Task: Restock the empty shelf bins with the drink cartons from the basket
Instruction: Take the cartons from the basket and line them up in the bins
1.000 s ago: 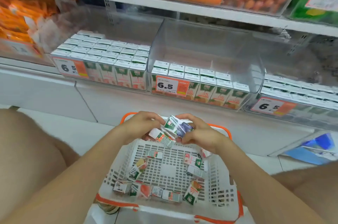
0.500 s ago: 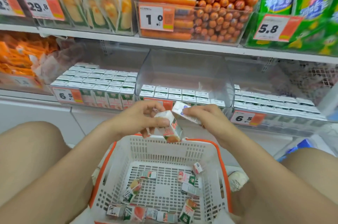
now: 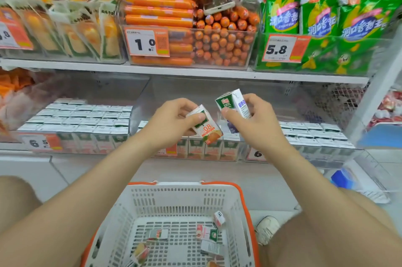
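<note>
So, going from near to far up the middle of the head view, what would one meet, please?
Basket → left hand with orange carton and right hand with green-topped carton → middle shelf bin → sausage bin.

White perforated plastic basket (image 3: 236, 205)

A white metal shelf (image 3: 195, 70) carries orange sausages (image 3: 161, 12) and green snack bags (image 3: 319, 16), above a pale floor (image 3: 282, 205).
</note>
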Action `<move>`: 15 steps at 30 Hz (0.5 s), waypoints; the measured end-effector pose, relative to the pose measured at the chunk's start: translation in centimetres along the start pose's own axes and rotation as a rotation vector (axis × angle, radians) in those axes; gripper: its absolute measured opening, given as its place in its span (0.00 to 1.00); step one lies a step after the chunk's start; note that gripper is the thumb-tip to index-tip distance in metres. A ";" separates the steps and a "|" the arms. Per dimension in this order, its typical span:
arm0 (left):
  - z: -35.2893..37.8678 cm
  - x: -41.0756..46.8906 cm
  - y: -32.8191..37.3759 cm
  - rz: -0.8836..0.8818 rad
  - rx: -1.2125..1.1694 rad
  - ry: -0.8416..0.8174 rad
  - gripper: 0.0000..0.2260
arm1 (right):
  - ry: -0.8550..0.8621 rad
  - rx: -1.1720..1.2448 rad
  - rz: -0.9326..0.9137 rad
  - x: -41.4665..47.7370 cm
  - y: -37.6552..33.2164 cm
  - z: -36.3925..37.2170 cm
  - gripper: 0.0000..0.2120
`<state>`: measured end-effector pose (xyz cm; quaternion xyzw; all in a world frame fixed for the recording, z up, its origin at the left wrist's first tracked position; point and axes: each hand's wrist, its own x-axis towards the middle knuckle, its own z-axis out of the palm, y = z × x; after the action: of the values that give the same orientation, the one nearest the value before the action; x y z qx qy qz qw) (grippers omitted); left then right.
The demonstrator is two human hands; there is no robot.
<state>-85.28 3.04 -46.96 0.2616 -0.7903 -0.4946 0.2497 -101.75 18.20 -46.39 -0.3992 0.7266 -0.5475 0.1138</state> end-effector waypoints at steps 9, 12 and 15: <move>7.7 7.2 -0.1 0.256 0.318 0.032 0.06 | 0.047 -0.561 -0.309 5.6 5.1 -7.5 0.17; 9.5 8.9 -1.4 0.256 0.453 -0.016 0.08 | 0.026 -0.692 -0.396 6.1 6.9 -8.2 0.17; 10.0 9.9 -2.8 0.166 0.646 -0.162 0.08 | 0.092 -0.673 -0.365 6.8 8.1 -8.7 0.16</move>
<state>-98.70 1.98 -52.02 0.2218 -0.9419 -0.2161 0.1298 -115.16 20.22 -48.51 -0.5120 0.7869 -0.3072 -0.1557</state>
